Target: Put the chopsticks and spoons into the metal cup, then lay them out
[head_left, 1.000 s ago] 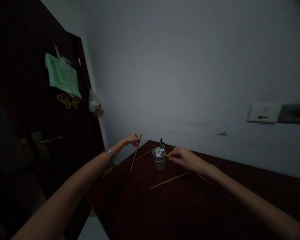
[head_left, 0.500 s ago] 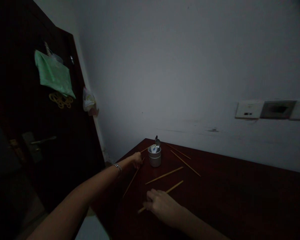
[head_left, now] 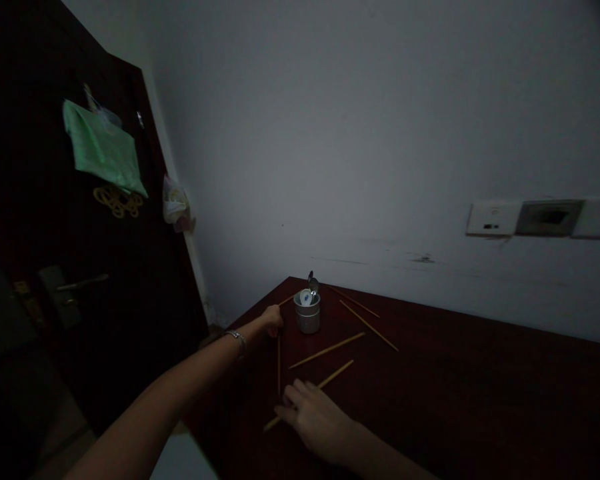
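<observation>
At the table's left edge, my left hand is closed around the upper end of a thin wooden chopstick, which points back toward me. Closer to me, my right hand is curled over another chopstick, whose two ends stick out on either side of the fingers. Beyond it lies a loose chopstick. Just right of my left hand stands a grey cup with spoons in it. One more chopstick shows between my left hand and the cup.
Two chopsticks lie to the cup's right, one nearer and one by the wall. The dark red table meets a pale wall with sockets. A dark door with a green cloth stands left.
The chopstick in my left hand has swung from a slant to nearly straight toward me. My right hand and its chopstick have shifted slightly left. The view has shifted a little.
</observation>
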Available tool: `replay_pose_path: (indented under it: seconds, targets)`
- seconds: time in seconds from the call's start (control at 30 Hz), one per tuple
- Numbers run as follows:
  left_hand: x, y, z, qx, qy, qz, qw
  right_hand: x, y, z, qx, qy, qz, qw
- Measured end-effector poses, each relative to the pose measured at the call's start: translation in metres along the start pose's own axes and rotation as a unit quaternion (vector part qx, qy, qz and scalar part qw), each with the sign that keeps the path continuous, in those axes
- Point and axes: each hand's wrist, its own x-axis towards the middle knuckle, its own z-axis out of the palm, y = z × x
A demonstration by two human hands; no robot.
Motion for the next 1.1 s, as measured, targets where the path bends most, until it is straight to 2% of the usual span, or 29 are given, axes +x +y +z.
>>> replay_pose_path:
  seconds: [0.13, 0.37, 0.43, 0.57, 0.7, 0.73, 0.8, 0.9, 0.97, 1.1]
  targets:
    - [-0.002, 0.000, 0.000, -0.016, 0.021, -0.021, 0.999, -0.003, 0.000, 0.002, 0.011, 0.007, 0.011, 1.000]
    - [-0.004, 0.000, -0.003, -0.045, 0.017, 0.007, 0.999, -0.004, -0.001, 0.004, 0.038, 0.003, 0.030, 0.999]
    - [-0.004, 0.002, -0.006, -0.037, 0.053, 0.016, 0.998, -0.004, -0.001, 0.000, 0.053, -0.007, 0.031, 0.998]
    - [-0.004, 0.005, -0.020, -0.016, 0.184, 0.050, 0.982, -0.006, 0.001, -0.013, 0.084, -0.026, 0.029, 0.996]
    - [0.002, 0.006, -0.035, -0.040, 0.215, 0.064, 0.974, -0.008, 0.011, -0.028, 0.101, -0.021, 0.038, 0.994]
    - [0.005, 0.007, -0.038, -0.070, 0.219, 0.060, 0.971, -0.008, 0.015, -0.032, 0.104, -0.018, 0.042, 0.993]
    - [0.010, 0.012, -0.041, -0.199, 0.208, 0.033, 0.957, -0.006, 0.026, -0.041, 0.115, -0.005, 0.055, 0.992]
    - [0.019, 0.024, -0.041, -0.402, 0.162, -0.007, 0.901, -0.003, 0.043, -0.055, 0.141, 0.037, 0.083, 0.986]
    - [0.025, 0.034, -0.041, -0.462, 0.152, -0.007, 0.873, 0.000, 0.056, -0.064, 0.161, 0.076, 0.104, 0.979]
    - [0.033, 0.045, -0.042, -0.522, 0.170, 0.001, 0.836, 0.005, 0.082, -0.083, 0.202, 0.165, 0.150, 0.954]
